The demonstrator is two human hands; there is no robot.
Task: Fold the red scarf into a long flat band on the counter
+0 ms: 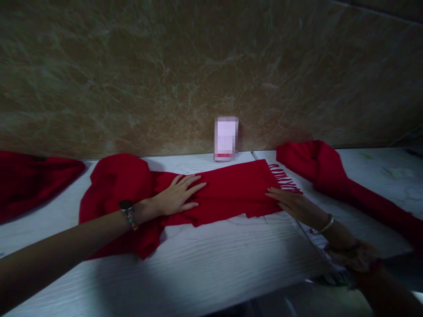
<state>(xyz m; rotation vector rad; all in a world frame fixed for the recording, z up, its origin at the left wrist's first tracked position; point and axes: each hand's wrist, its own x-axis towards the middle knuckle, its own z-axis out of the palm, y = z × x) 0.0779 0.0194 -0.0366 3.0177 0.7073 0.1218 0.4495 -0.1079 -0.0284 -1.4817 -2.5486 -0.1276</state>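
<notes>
no readable text or numbers

The fringed cloth (231,189) is coloured plain red, the table (214,273) is grained whitish. Along its back edge, the brown wall (165,79) is veined paler and a pinkish object (226,136) is banded red.

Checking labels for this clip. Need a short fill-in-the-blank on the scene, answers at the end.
1. The left hand lies on cloth that is ____ in colour.
2. The fringe edges the end of that cloth nearer the ____ hand.
3. The pale upright rectangle stands in front of the brown, marbled ____.
4. A ring shows on a finger of the ____ hand.

Missing words: red; right; wall; left.
</notes>
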